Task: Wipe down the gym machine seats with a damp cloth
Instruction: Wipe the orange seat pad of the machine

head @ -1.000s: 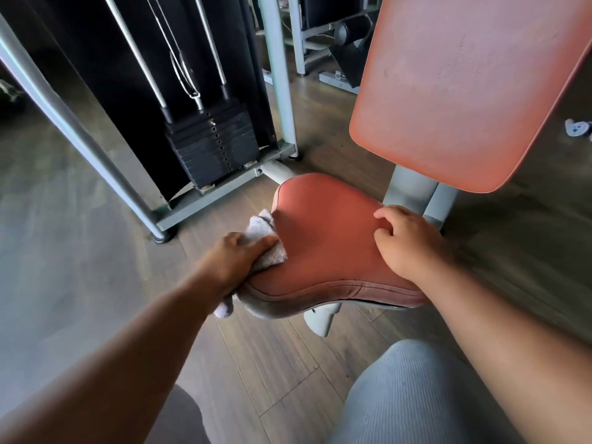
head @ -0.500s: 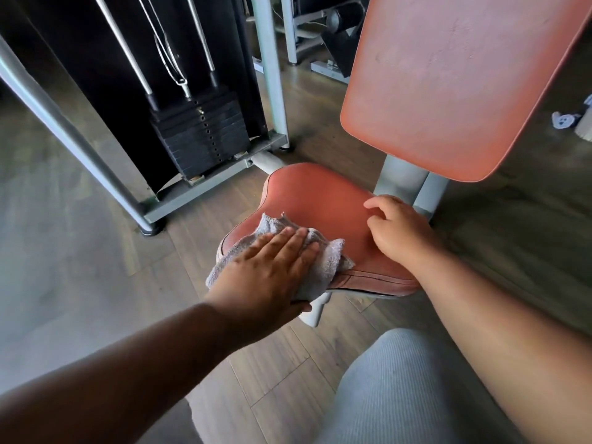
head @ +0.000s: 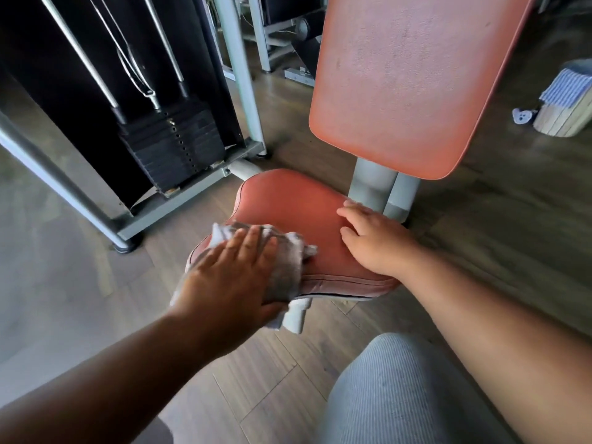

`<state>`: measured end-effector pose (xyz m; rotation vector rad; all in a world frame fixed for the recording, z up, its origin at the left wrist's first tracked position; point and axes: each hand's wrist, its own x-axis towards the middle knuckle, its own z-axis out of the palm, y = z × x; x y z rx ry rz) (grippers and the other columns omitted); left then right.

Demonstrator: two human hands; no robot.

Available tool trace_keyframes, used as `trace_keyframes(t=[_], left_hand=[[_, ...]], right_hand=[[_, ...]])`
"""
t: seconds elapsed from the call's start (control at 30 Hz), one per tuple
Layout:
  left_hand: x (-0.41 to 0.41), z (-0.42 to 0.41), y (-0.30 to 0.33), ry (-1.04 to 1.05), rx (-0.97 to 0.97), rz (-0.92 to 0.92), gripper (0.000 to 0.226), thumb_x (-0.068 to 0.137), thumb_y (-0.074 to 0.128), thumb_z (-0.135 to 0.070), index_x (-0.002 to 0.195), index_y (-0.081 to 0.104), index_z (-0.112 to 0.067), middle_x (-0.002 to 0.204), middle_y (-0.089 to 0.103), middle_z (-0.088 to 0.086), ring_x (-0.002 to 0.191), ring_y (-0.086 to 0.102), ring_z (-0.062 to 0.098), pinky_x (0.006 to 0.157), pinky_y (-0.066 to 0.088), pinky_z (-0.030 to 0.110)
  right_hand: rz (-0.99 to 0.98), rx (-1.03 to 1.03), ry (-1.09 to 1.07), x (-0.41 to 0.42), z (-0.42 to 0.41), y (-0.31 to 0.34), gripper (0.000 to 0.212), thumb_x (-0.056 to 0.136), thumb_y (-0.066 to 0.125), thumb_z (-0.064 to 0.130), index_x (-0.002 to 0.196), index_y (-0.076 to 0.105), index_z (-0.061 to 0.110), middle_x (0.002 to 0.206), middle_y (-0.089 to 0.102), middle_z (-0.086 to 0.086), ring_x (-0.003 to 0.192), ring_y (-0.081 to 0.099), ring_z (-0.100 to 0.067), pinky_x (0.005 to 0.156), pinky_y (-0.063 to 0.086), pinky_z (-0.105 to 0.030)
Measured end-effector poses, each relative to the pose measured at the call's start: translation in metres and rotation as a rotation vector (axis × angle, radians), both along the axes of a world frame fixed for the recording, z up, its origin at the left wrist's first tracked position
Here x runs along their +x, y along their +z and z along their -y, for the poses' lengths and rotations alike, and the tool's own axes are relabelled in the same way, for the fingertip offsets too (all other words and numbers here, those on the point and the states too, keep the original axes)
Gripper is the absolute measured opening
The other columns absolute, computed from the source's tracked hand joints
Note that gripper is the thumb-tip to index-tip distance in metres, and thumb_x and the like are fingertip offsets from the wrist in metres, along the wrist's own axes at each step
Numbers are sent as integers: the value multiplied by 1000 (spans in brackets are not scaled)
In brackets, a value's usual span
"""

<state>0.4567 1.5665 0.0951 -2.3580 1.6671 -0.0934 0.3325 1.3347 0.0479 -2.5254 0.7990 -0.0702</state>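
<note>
Cloth (head: 290,267), grey and rumpled, lies on the red seat pad's (head: 298,206) near-left corner, pressed flat under the left hand (head: 230,277), fingers straight, to spread pressure. Right hand (head: 373,241) rests loosely open on the pad's backrest (head: 407,81) side, probably steadying it.

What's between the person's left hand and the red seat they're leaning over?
In the head view, a crumpled grey cloth lies between them. The left hand presses it flat-fingered onto the near left part of the red padded seat; the palm does not touch the seat.
</note>
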Motion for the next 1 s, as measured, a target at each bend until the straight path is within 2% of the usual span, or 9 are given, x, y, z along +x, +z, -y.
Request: trace_keyframes(t=[0.1, 0.13, 0.27, 0.37, 0.5, 0.73, 0.83, 0.9, 1.0], left_hand=[[6, -2, -1, -10, -24, 50, 94, 81, 31, -76, 145, 44, -9, 148, 48, 17, 134, 50, 32, 109, 33, 47], [3, 5, 0, -22, -18, 58, 93, 83, 30, -75, 147, 42, -8, 149, 45, 18, 136, 47, 33, 109, 29, 45], [-22, 51, -4, -96, 41, -67, 96, 91, 30, -73, 157, -7, -14, 165, -7, 13, 153, -2, 28, 121, 0, 41], [-45, 89, -22, -172, 14, -133, 99, 90, 39, -71, 157, -7, -14, 165, -6, 14, 153, -2, 29, 121, 0, 42], [-69, 108, -39, -215, -33, -140, 99, 90, 40, -71, 156, -3, -13, 165, -1, 17, 152, 1, 31, 123, 3, 45], [-20, 41, -15, -70, -54, -18, 95, 87, 32, -74, 157, 11, -14, 164, 14, 15, 150, 19, 31, 120, 19, 44], [0, 2, -8, 15, -67, -16, 95, 81, 29, -74, 150, 37, -9, 153, 39, 20, 139, 42, 36, 112, 36, 51], [4, -11, -11, 39, -81, -30, 94, 80, 32, -73, 142, 48, -4, 145, 48, 24, 132, 50, 40, 107, 38, 53], [5, -5, -7, 106, -82, -100, 100, 79, 24, -81, 151, 35, -13, 156, 34, 17, 145, 33, 34, 116, 26, 49]], right_hand=[[-60, 82, 118, -12, 19, 2, 52, 104, 37, 44, 154, 27, 36, 163, 12, 18, 149, 7, 1, 115, 2, -18], [-58, 123, 139, -15, 25, 2, 51, 104, 39, 43, 153, 28, 38, 162, 13, 21, 148, 8, 3, 116, 0, -17], [183, 404, 106, -20, 37, -6, 40, 107, 38, 21, 144, 49, 31, 158, 29, 16, 145, 20, 4, 123, 7, -26], [202, 415, 123, -22, 37, -16, 43, 106, 27, 25, 140, 50, 39, 157, 31, 18, 144, 23, 4, 122, 11, -27], [282, 518, 64, -19, 36, -14, 39, 104, 32, 23, 126, 55, 47, 152, 39, 19, 141, 29, 5, 123, 16, -30], [188, 306, 68, -23, 34, -18, 57, 90, 20, 61, 139, 47, 52, 151, 29, 36, 141, 21, 12, 122, 13, -31], [176, 260, 46, -21, 33, -20, 47, 92, 44, 43, 139, 48, 50, 151, 31, 36, 141, 23, 12, 123, 18, -35], [142, 185, 6, -15, 29, -15, 48, 91, 47, 35, 138, 49, 45, 150, 35, 31, 139, 30, 6, 119, 27, -35], [40, 31, -39, 3, 15, -3, 37, 93, 41, 37, 128, 49, 32, 137, 45, 14, 130, 39, -13, 104, 39, -42]])
